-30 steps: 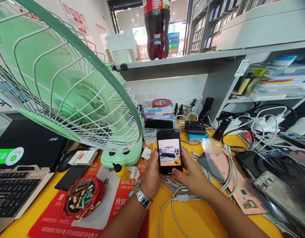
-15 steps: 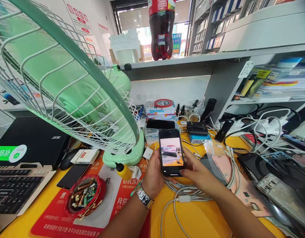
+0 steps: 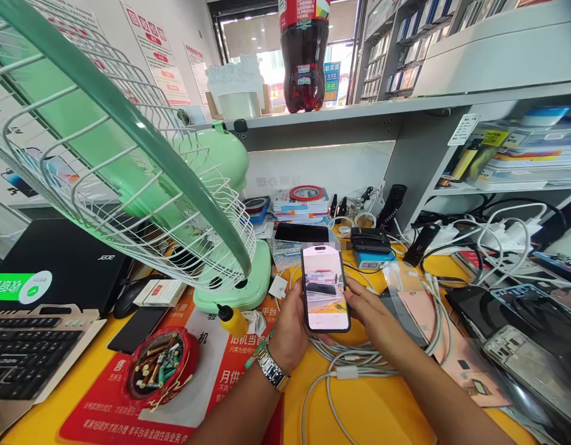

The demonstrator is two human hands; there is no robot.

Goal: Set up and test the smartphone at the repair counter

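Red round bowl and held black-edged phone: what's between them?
In the head view, a small yellow black-tipped bottle, a crumpled white scrap and the left hand lie there.

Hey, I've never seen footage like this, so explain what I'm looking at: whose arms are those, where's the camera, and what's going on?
There's no machine here: these are a person's own bare hands. The view comes from a camera worn on their head, looking forward and down.

The left hand and right hand hold a phone between them, one at each side. Its lit screen shows a picture of a cluttered desk. A metal watch is on the left wrist.

On the yellow desk, coiled pale cables lie below the phone. To the left are a small yellow bottle, a red bowl of cigarette butts, a green fan and a keyboard.
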